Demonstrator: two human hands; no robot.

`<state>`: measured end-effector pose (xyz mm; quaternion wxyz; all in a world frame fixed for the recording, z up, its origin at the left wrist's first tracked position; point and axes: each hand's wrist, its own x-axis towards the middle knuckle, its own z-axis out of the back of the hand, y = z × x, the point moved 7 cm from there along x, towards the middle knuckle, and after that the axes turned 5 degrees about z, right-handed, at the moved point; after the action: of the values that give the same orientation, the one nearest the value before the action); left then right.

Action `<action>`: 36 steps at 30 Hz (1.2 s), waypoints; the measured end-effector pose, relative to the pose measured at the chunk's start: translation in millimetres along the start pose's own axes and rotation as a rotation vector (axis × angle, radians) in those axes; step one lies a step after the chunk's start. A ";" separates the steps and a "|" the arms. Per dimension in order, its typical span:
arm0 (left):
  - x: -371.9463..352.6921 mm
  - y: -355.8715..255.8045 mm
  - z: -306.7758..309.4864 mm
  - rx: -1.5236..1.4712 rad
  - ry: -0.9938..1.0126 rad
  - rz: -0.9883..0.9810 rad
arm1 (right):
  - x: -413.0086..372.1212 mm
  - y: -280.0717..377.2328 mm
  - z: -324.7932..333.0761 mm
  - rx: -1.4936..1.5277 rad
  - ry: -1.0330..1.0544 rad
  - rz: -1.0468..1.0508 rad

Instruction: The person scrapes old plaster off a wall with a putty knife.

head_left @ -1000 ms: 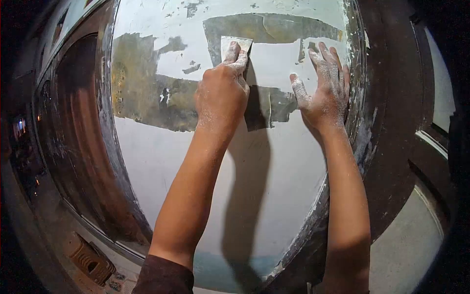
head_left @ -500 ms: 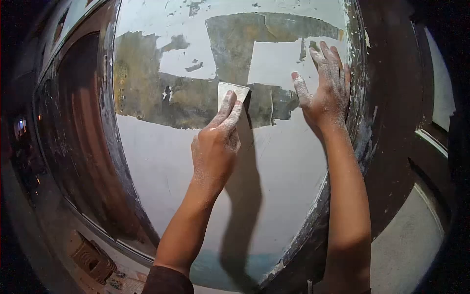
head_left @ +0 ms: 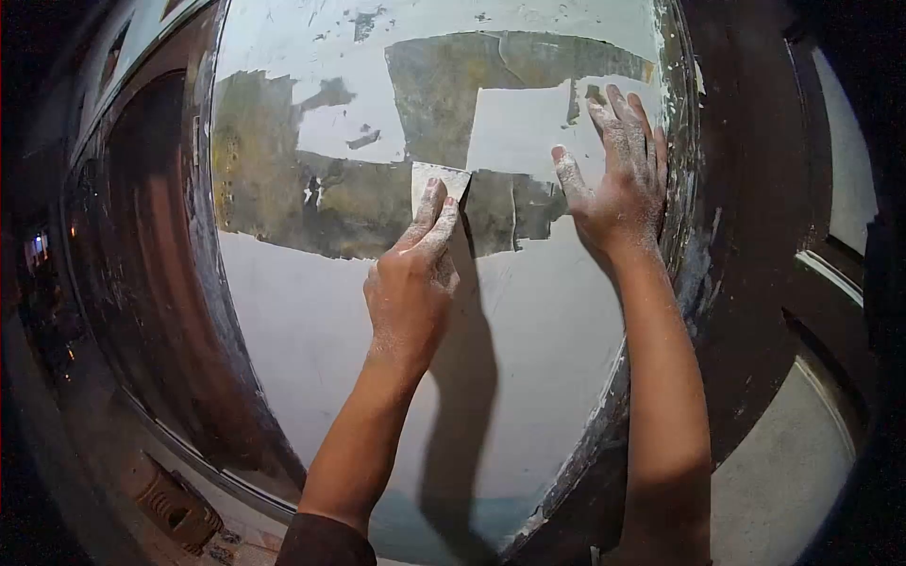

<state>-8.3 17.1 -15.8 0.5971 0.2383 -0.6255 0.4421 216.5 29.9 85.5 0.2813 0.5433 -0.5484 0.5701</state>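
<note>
My left hand (head_left: pixel 412 278) grips a scraper with a broad pale blade (head_left: pixel 427 174), two fingers stretched along the blade. The blade's upper edge lies against a bare grey-brown strip of the panel, just below the point where a vertical bare band meets it. White dust coats both hands. To the right, my right hand (head_left: pixel 621 179) is spread on the white panel (head_left: pixel 321 321) near its right edge, fingers apart and holding nothing. The scraper's handle is hidden in my left hand.
A worn dark frame (head_left: pixel 222 274) borders the panel on the left, with a reddish-brown door panel (head_left: pixel 156 236) beyond it. At lower left sits a brown block-like object (head_left: pixel 177 509). Dark woodwork (head_left: pixel 746 236) stands on the right.
The view has shifted slightly, so the panel and both hands appear a little further left and lower. Against the panel, the scraper has edged up very slightly. My right hand keeps its place.
</note>
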 end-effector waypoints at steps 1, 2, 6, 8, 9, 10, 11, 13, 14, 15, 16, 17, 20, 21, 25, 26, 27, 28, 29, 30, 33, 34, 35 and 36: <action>0.3 0.0 -0.2 -0.023 -0.010 -0.003 | 0.1 -0.1 -0.1 -0.006 0.005 0.001; 0.4 0.3 -0.2 -0.046 -0.019 -0.006 | -0.2 -0.1 -0.3 -0.013 0.010 0.002; 6.0 -11.8 7.0 -0.093 -0.040 -0.042 | 0.3 -0.5 -0.5 -0.013 -0.010 0.023; 7.1 -1.0 -0.5 -0.046 -0.009 -0.005 | -0.4 0.6 -0.1 -0.013 -0.011 0.031; 8.4 -1.1 -0.5 -0.048 -0.007 -0.005 | -0.6 0.2 0.1 -0.015 -0.009 0.030; 9.8 -1.6 -0.1 -0.046 0.000 -0.004 | -0.5 0.0 0.2 -0.009 -0.010 0.030; 11.5 -1.7 -0.1 -0.045 0.006 -0.003 | -0.3 -0.2 0.4 -0.002 -0.012 0.031; 14.7 -1.4 -0.8 -0.025 0.004 -0.012 | -0.5 0.1 0.0 -0.014 -0.004 0.027; 16.1 -2.6 0.2 -0.009 0.011 -0.012 | -0.1 0.6 0.2 -0.013 0.002 0.020; 16.8 -1.7 0.2 -0.007 0.009 -0.012 | -0.2 0.4 -0.6 -0.011 0.000 0.020; 17.4 -1.0 -0.5 -0.008 0.010 -0.020 | -0.6 -0.5 -1.6 -0.016 0.000 0.022; 18.1 -0.9 -0.8 -0.008 0.011 -0.027 | -0.6 -0.8 -2.1 -0.021 -0.001 0.024; 22.6 -5.1 0.1 -0.003 0.015 -0.015 | -0.5 -0.4 -1.5 -0.014 0.011 0.010; 24.1 -5.0 -1.0 -0.005 0.016 -0.015 | -1.1 0.0 -1.2 -0.016 0.011 0.010; 32.5 -8.3 0.8 -0.027 -0.028 -0.057 | -0.6 0.5 -0.4 -0.005 0.012 0.001; 35.3 -8.7 0.6 -0.020 -0.012 -0.039 | -0.7 0.7 -0.7 -0.004 0.006 0.004; 37.2 -10.0 1.5 -0.018 -0.013 -0.037 | -0.9 0.3 -0.9 -0.002 0.006 0.005; 39.4 -11.3 2.0 -0.015 -0.005 -0.038 | -0.8 -0.4 -1.0 0.003 0.005 0.005; 41.4 -11.8 2.2 -0.012 0.001 -0.040 | -0.2 -0.5 -1.0 0.008 0.002 0.004; 42.5 -10.5 1.8 -0.032 -0.010 -0.051 | 0.2 0.2 -0.8 0.008 0.009 -0.008; 50.7 -15.7 4.1 -0.007 -0.016 -0.054 | 0.9 0.2 -0.1 0.000 0.001 0.000; 54.0 -15.5 4.1 -0.023 -0.004 -0.035 | 0.8 0.1 -0.3 -0.001 0.004 0.000; 56.6 -14.8 2.9 -0.039 0.008 -0.014 | 0.2 0.5 -0.3 -0.001 0.009 0.001; 58.2 -17.1 3.9 -0.033 -0.039 -0.053 | 1.1 1.6 1.5 -0.014 0.024 -0.014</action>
<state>-6.3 18.8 45.0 0.6003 0.2533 -0.6376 0.4111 215.2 27.8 85.8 0.2956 0.5382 -0.5449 0.5710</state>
